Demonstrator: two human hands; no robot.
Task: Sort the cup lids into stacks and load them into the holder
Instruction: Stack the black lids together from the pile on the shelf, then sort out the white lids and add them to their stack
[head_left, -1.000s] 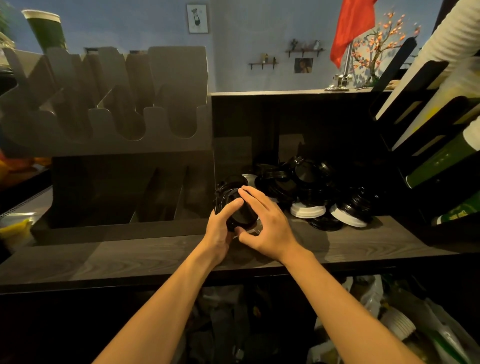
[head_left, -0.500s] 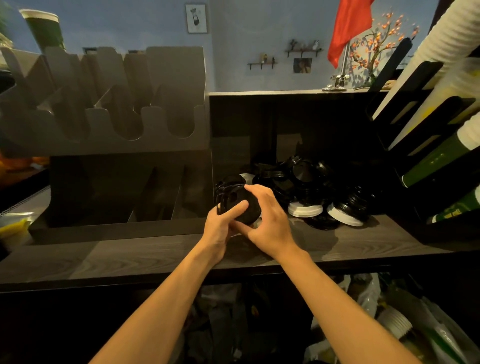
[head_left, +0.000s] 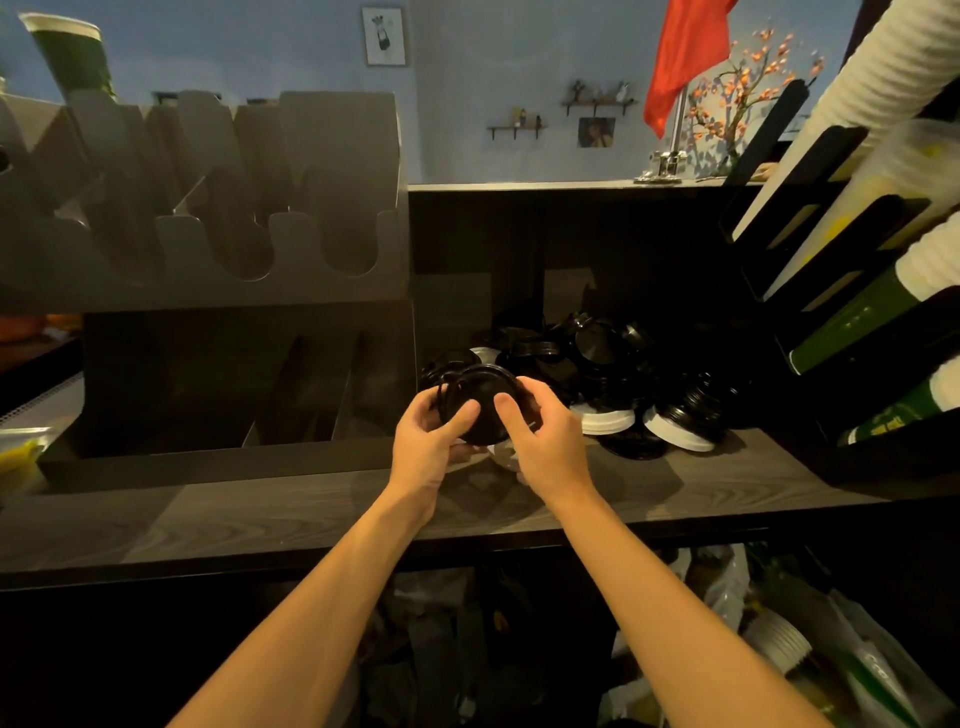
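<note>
A small stack of black cup lids is held between both hands just above the dark wooden counter. My left hand grips its left edge with the thumb on top. My right hand holds the right edge, fingers curled round it. To the right of the hands a loose pile of black and white lids lies on the counter. The grey slotted lid holder stands at the left, and its slots look empty.
A black rack with white and green cup stacks leans in from the right. A dark back panel closes off the counter behind the pile. Below the counter edge lie bags and sleeves of cups.
Both hands have lifted the stack a little and closed in on it. My right hand has slid from on top of the lids to their right edge.
</note>
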